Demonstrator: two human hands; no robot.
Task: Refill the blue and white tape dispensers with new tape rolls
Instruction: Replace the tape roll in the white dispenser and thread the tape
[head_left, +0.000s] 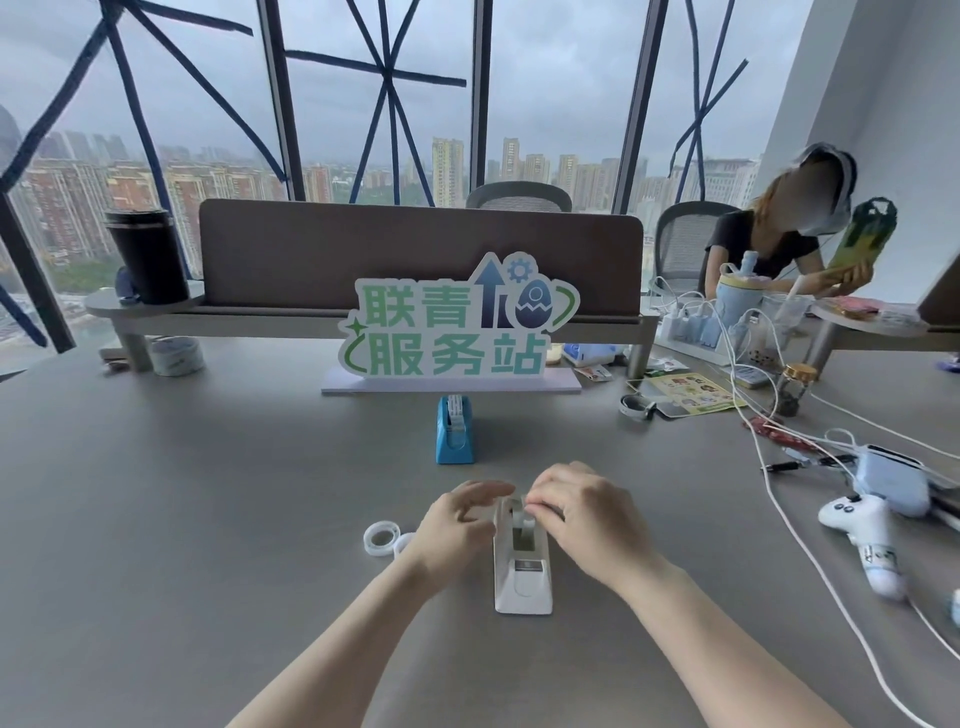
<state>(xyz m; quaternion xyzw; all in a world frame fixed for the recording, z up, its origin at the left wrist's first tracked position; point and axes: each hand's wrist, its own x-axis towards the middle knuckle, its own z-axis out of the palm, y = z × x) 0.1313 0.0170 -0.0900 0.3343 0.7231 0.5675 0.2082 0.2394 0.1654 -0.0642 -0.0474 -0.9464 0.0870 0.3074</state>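
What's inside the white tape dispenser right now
The white plastic tape dispenser shows an open slot with a dark, seemingly empty cavity near its cutter end. The left hand and right hand cover its far end, so any roll seated there is hidden.

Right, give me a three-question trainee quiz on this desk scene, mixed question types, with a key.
1. True or false: the blue dispenser already has tape loaded.
2. Which dispenser are both hands on? A) blue B) white C) neither
3. Fill in: the empty tape rings lie on the table beside the ___ hand.

Key:
1. True; printed tape shows on it.
2. B; left hand and right hand flank the white dispenser.
3. Left.
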